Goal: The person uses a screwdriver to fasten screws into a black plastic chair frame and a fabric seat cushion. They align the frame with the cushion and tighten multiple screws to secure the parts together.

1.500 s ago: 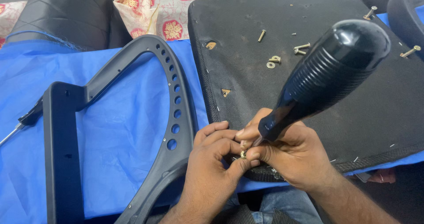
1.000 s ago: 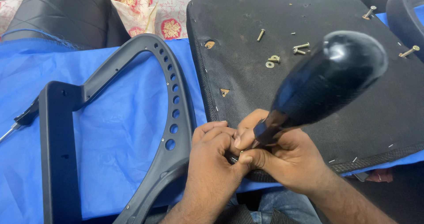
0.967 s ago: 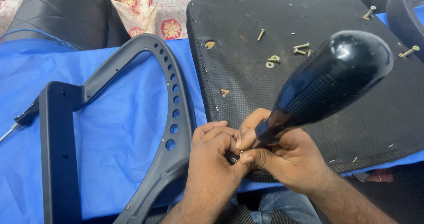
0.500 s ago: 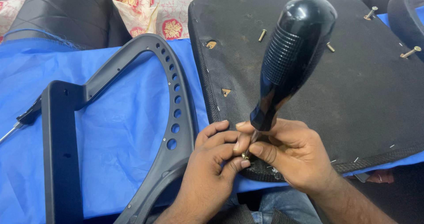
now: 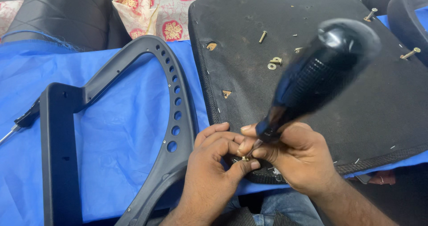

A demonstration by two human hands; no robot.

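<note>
A big black screwdriver with a fat, bumpy handle leaned up and to the right, its thin tip pointing down at a small gold screw. The screw sat at the front edge of a flat black seat pad, which lay upside down on a blue sheet.

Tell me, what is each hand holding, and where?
The right hand grips the black screwdriver low on its handle. The left hand pinches a small brass screw at its tip.
</note>
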